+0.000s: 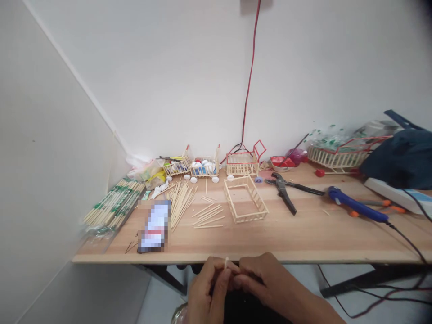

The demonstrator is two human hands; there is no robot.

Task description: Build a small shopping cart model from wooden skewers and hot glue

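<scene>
My left hand [205, 290] and my right hand [266, 281] meet just below the front edge of the wooden table [303, 243]. Both pinch one short pale wooden stick [227, 262], whose tip pokes up between the fingertips. On the table ahead stands an open rectangular frame of sticks [245, 199]. Loose sticks [207, 215] and a fanned pile of sticks [180, 200] lie to its left.
Packs of sticks [113, 204] and a phone [154, 226] lie at the left. Small stick carts [204, 167] and a red-edged basket [243, 163] line the wall. Pliers [283, 189], a blue glue gun [357, 206], a larger basket [339, 155], a dark bag [401, 159] and a red cable [248, 94] sit right.
</scene>
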